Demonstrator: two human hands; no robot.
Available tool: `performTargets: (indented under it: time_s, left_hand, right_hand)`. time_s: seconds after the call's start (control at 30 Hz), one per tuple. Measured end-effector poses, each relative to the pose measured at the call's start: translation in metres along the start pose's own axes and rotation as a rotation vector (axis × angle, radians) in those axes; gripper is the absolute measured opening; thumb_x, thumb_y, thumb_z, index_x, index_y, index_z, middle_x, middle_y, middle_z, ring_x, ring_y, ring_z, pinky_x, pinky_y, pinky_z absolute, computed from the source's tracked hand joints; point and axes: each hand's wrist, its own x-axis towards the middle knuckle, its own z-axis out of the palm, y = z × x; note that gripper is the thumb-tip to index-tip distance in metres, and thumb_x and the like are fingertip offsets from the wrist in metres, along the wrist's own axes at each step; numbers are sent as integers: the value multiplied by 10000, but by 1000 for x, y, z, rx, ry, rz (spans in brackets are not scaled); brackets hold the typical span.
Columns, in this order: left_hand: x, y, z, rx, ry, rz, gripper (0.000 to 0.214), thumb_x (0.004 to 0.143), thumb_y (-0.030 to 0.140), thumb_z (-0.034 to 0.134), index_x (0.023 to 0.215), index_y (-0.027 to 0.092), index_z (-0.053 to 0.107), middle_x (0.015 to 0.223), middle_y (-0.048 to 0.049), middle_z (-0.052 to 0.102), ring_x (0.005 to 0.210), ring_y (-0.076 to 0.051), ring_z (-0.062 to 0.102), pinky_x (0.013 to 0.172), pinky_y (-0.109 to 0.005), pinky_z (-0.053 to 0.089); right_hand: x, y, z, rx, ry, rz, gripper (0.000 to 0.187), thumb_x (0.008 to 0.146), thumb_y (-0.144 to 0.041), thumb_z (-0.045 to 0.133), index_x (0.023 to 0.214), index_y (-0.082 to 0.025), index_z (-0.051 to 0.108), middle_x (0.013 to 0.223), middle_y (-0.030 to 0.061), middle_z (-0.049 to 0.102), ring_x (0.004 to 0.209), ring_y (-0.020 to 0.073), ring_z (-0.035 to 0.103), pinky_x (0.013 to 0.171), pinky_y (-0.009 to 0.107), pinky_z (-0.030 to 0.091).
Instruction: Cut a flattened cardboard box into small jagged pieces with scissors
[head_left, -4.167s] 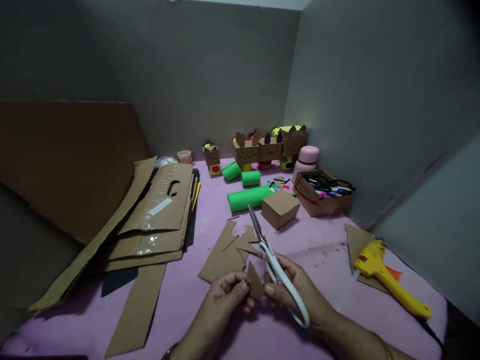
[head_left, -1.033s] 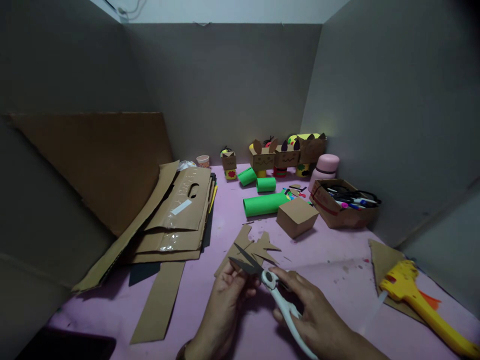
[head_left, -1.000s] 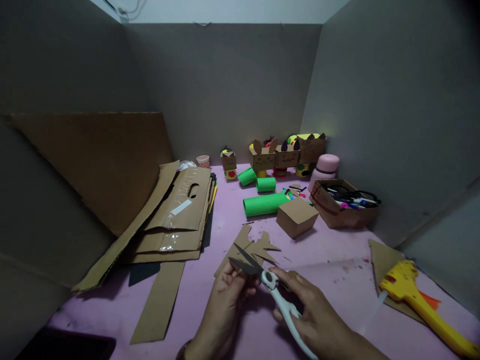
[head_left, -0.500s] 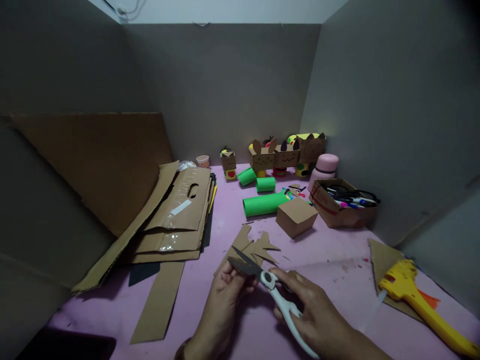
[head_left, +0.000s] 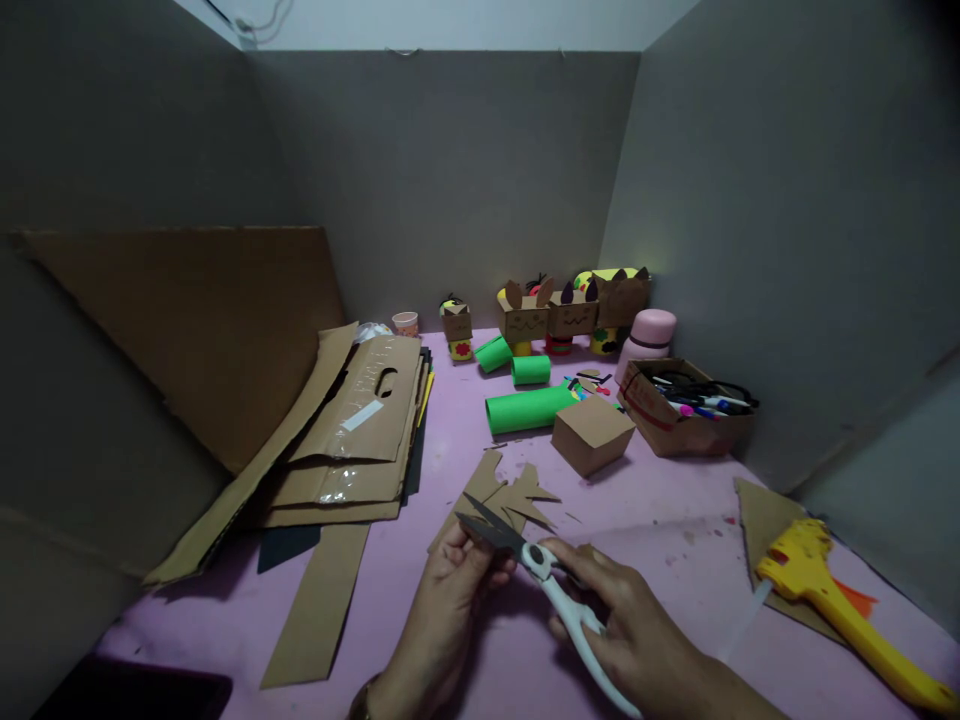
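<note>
1. Ref.: clock dirs. taken w/ scissors' pivot as ctr., 12 = far wall.
2. R hand [head_left: 630, 610], 4 o'clock: fingers closed firmly round white handle of scissors [head_left: 538, 562]; index nr. pivot, lower handle running to 5 o'clock past palm. Which fingers are thru the loops: can't tell.
3. Scissors: held above pink table [head_left: 660, 510]; blades [head_left: 501, 535] parted, tips at 10 o'clock. Lower blade lies across tips of L fingers in this view; actual contact: can't tell.
4. L hand [head_left: 446, 595], 8–9 o'clock: fingers curled inward, thumb twd. blades; tips partly hidden. Whether anything is pinched there: can't tell.
5. Cut cardboard pcs. [head_left: 517, 494], approx. 11–12 o'clock: flat on table, overlapping, just beyond blade tips, apart from R fingers.
6. Closed cardboard box [head_left: 592, 435], 1 o'clock; lg. green tube [head_left: 529, 408], 12 o'clock, on its side, just behind box's L edge.
7. Open box of pens [head_left: 690, 410], 2 o'clock, next to pink flask [head_left: 649, 340].
8. Yellow glue gun [head_left: 814, 570], 3 o'clock, resting partly on cardboard.
9. Cardboard stack [head_left: 352, 425], 10 o'clock; loose strip [head_left: 319, 610], 9 o'clock, well apart from L fingers.
</note>
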Motion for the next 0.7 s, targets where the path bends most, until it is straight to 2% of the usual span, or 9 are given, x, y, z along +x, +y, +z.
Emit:
performTargets:
  time_s: [0.17, 0.47, 0.7]
  left_hand:
    - [0, 2, -1, 19, 11, -26, 172, 795, 276, 654, 947, 197, 656, 773, 10, 607, 621, -58, 519, 587, -164, 419]
    - [2, 1, -5, 86, -11, -19, 119, 793, 283, 651, 851, 179, 655, 692, 4, 602, 606, -75, 517, 588, -187, 419]
    - [2, 1, -3, 98, 30, -33, 141, 772, 276, 674, 858, 168, 645, 709, -5, 616, 620, -84, 536, 591, -195, 417]
  right_hand:
    - [0, -2, -3, -2, -4, 5, 535, 753, -202, 611, 1277, -237, 510, 895, 57, 627, 774, 212, 574, 692, 341, 462]
    - [3, -10, -13, -98, -15, 23, 505, 705, -167, 592, 1206, -223, 579, 852, 53, 649, 747, 210, 593, 674, 324, 459]
    - [3, -12, -16, -121, -3, -6, 439, 743, -194, 575, 1178, -246, 607, 794, 34, 662, 701, 194, 595, 638, 305, 471]
